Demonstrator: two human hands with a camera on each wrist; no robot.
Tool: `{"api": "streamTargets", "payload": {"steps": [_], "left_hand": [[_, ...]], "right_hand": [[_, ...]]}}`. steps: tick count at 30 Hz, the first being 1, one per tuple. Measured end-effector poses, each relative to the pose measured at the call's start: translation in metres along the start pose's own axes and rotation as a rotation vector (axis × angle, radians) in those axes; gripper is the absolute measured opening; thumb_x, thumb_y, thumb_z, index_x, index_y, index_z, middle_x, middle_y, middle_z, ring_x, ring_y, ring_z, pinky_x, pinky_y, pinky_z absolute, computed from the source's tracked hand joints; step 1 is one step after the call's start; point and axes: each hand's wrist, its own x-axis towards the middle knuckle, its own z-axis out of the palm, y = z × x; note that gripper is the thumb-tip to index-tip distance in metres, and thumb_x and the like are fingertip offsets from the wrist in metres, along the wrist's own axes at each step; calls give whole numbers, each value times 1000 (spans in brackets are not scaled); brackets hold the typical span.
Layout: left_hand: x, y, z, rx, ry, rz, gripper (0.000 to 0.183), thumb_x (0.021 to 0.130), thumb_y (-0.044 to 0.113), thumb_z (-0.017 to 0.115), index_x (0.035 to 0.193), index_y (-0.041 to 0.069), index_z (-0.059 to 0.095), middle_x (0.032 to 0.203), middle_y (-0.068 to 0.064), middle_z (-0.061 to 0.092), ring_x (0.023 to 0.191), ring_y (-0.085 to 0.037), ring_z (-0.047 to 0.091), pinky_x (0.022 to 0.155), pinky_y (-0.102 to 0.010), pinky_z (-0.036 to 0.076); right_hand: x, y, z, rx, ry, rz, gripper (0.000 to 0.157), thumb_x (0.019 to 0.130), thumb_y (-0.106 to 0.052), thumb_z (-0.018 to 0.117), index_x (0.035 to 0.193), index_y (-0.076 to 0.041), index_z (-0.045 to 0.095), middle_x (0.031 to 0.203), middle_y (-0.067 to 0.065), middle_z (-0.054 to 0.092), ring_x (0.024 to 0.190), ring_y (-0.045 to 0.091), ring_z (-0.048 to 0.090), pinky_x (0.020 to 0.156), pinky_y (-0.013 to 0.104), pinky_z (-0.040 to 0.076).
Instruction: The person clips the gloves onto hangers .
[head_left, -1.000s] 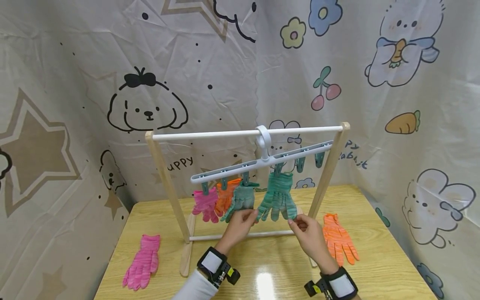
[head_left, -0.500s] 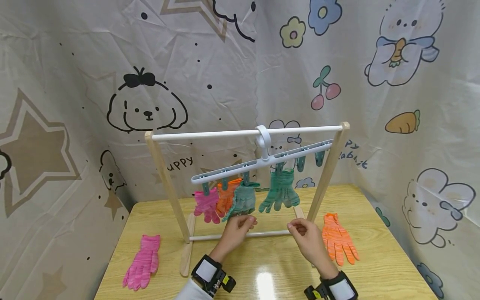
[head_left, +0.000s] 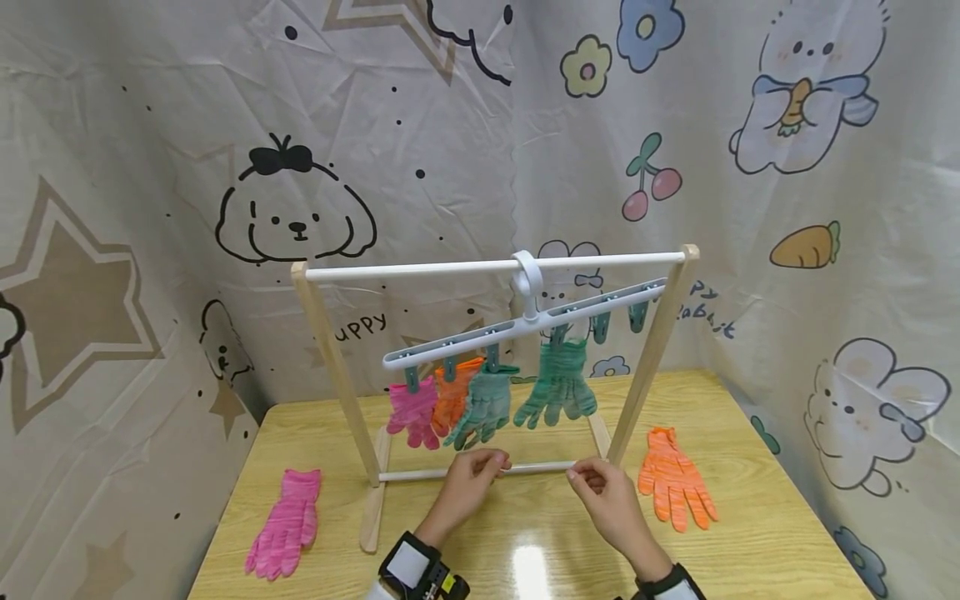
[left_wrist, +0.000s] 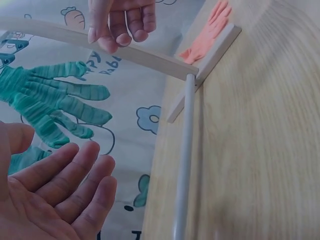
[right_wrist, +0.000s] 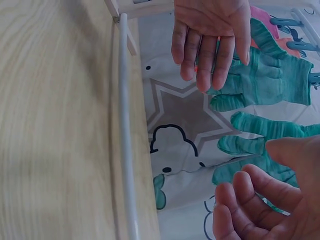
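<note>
Two green gloves hang by clips from a white clip hanger (head_left: 465,338): one green glove (head_left: 487,402) left of centre, another green glove (head_left: 558,387) right of centre. Farther left on the hanger are an orange glove (head_left: 452,396) and a pink glove (head_left: 412,410). My left hand (head_left: 467,483) is below the left green glove, apart from it, with relaxed fingers and nothing held. Below the right green glove is my right hand (head_left: 609,500), its fingers loosely bent around nothing. Both wrist views show bare palms, the left hand (left_wrist: 65,192) and the right hand (right_wrist: 270,200).
A wooden rack with a white top bar (head_left: 420,271) and a white lower rod (head_left: 540,468) stands on the table (head_left: 480,550). One pink glove (head_left: 285,525) lies at the left, one orange glove (head_left: 677,479) at the right. Bare clips (head_left: 601,327) hang on the hanger's right end.
Both hands have let go of the right green glove's fingertips and dropped down toward me, away from the hanging gloves. The glove swung a little and now hangs free.
</note>
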Motion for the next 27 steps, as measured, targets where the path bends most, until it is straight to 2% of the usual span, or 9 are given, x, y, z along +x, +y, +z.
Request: {"api": "streamTargets", "payload": {"steps": [4,7,13,16,23,27], "left_hand": [[-5,-4,-1,12,5,-22,31,98,12,46,110,-11,63,99,-26,66,90,-37,63,79,-39,53],[-8,-13,-2,2,4,-59,32,98,13,46,111,-11,63,100,-26,66,89,-34,64,76,-39,53],[-9,-48,1,-36,9,-140,36,99,21,46,113,-7,64,103,-22,67,87,-22,64,80,-41,53],[-10,-60,2,-40,10,-159,39,99,25,45,116,-6,63,104,-20,68,88,-20,64,83,-45,51],[-18,-66,1,-53,-2,-165,37,98,22,47,116,-6,63,103,-22,67,88,-23,64,80,-42,53],[-27,-70,2,-61,6,-176,41,98,27,47,118,-6,62,104,-22,67,90,-27,64,82,-45,52]], "right_hand": [[-6,1,2,16,-22,17,18,87,-24,65,90,-7,69,78,0,63,68,9,57,62,25,51],[-10,3,4,14,-30,16,18,87,-23,65,90,-6,69,78,0,63,68,9,57,62,26,51],[-16,10,10,21,-45,20,25,87,-32,64,90,-8,68,78,-1,63,67,9,58,62,26,52],[-19,13,13,19,-72,30,29,87,-37,62,91,-8,67,79,0,63,68,9,58,62,26,52],[-31,17,19,42,-120,45,28,89,-31,62,94,-4,67,81,5,64,68,10,58,63,26,52],[-38,17,20,55,-143,56,28,89,-30,61,94,-3,67,81,4,64,68,9,58,64,25,51]]}}
